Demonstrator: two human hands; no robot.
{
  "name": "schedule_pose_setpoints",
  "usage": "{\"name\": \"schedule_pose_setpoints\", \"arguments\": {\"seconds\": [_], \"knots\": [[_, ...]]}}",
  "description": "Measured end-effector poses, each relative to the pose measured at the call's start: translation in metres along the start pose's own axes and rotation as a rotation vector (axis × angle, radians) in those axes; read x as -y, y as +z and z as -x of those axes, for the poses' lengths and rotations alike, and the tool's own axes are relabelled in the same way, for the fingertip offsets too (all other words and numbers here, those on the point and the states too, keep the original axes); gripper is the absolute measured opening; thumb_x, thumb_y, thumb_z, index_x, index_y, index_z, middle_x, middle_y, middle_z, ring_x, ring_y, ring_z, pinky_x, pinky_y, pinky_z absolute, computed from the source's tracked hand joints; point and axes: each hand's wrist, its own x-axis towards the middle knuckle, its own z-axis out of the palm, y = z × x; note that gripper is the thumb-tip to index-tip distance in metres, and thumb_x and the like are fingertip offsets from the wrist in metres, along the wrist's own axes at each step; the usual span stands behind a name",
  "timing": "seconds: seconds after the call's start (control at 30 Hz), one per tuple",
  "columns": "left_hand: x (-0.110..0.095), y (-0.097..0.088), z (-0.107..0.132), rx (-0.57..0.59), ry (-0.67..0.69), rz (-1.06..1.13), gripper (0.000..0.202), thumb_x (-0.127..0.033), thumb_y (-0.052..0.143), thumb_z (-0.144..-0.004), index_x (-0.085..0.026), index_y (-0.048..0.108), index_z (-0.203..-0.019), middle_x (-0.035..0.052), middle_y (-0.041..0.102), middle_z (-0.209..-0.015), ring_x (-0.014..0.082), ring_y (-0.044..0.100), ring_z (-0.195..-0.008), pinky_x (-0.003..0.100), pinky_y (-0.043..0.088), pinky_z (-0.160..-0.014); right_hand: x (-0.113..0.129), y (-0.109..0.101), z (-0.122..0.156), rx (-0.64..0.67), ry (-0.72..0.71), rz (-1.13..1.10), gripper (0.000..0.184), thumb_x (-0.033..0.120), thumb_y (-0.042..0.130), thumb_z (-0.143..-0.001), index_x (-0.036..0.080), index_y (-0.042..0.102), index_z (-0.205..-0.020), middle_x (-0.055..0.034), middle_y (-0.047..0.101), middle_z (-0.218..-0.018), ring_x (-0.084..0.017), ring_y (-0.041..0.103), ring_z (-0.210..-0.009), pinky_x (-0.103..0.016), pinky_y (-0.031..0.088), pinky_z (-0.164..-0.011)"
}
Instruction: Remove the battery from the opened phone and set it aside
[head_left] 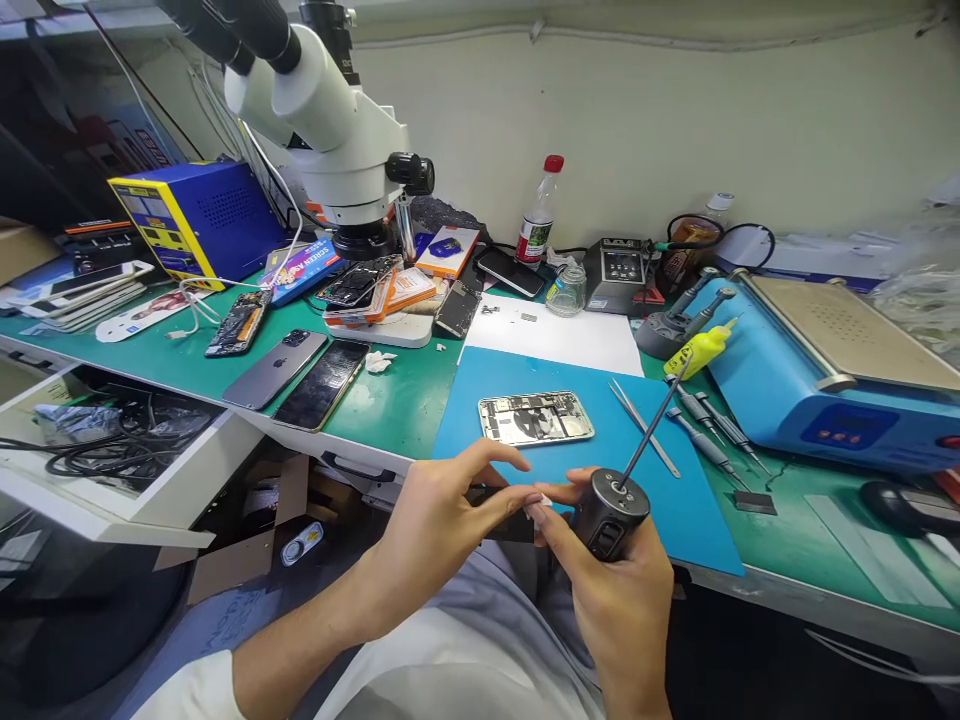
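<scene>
My right hand (pixel 626 590) is wrapped round a short black electric screwdriver (pixel 609 512) whose long thin bit points up and to the right. My left hand (pixel 442 505) is closed in a pinch on a small dark flat part (pixel 504 520), and its fingertips meet the right hand's index finger at a tiny white piece (pixel 541 503). Both hands hover over my lap just in front of the bench edge. Beyond them an opened phone body (pixel 535 417) lies face up on a blue mat (pixel 675 500), with tweezers (pixel 643 428) beside it.
A white microscope (pixel 330 110) stands at the back over several phones and parts. A blue and yellow power supply (pixel 199 215) sits far left, a blue screen separator machine (pixel 817 385) on the right. Screwdrivers (pixel 709 425), a yellow glue bottle (pixel 701 348) and an open drawer (pixel 112 450) are nearby.
</scene>
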Motion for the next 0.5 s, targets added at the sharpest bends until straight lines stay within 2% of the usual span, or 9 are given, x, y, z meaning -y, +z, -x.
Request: {"name": "schedule_pose_setpoints", "arguments": {"seconds": [0.1,0.17,0.27,0.4,0.5], "knots": [[-0.001,0.004,0.001,0.019,-0.021,0.013,0.019,-0.045,0.071,-0.099,-0.029,0.074,-0.108,-0.0053,0.080,-0.085,0.0141,0.073,-0.076,0.023,0.050,-0.070,0.000,-0.003,-0.003,0.018,0.063,-0.103,0.049,0.039,0.093,-0.073,0.022,0.065,-0.110,-0.0023,0.077,-0.085,-0.018,0.071,-0.068,-0.029,0.061,-0.058],[-0.001,0.008,0.001,0.036,-0.031,0.038,0.017,-0.043,0.069,-0.100,-0.028,0.076,-0.105,-0.0034,0.080,-0.088,0.0157,0.074,-0.081,0.024,0.051,-0.074,0.000,-0.004,-0.006,-0.006,0.087,-0.177,0.048,0.038,0.093,-0.072,0.022,0.066,-0.107,-0.0013,0.075,-0.082,-0.018,0.069,-0.066,-0.028,0.059,-0.055],[0.000,0.014,0.000,0.070,-0.044,0.109,0.019,-0.042,0.070,-0.099,-0.027,0.080,-0.107,0.0002,0.082,-0.098,0.0194,0.075,-0.092,0.026,0.054,-0.080,-0.004,-0.008,-0.010,-0.108,0.070,-0.212,0.046,0.042,0.093,-0.070,0.021,0.068,-0.103,0.0001,0.072,-0.082,-0.017,0.069,-0.070,-0.029,0.060,-0.062],[0.002,0.022,-0.003,0.159,-0.077,0.228,0.026,-0.036,0.076,-0.096,-0.034,0.081,-0.121,-0.0010,0.083,-0.110,0.0205,0.074,-0.104,0.027,0.055,-0.091,-0.009,-0.013,-0.010,-0.240,0.012,-0.147,0.041,0.044,0.092,-0.071,0.019,0.070,-0.096,-0.0025,0.072,-0.090,-0.018,0.071,-0.081,-0.031,0.061,-0.073],[0.002,0.025,-0.002,0.144,-0.050,0.210,0.025,-0.035,0.075,-0.097,-0.036,0.082,-0.121,-0.0012,0.083,-0.114,0.0201,0.074,-0.104,0.028,0.055,-0.093,-0.004,-0.013,-0.008,-0.314,-0.051,-0.047,0.035,0.038,0.093,-0.070,0.018,0.073,-0.090,-0.0042,0.072,-0.094,-0.019,0.070,-0.087,-0.031,0.061,-0.079]]}}
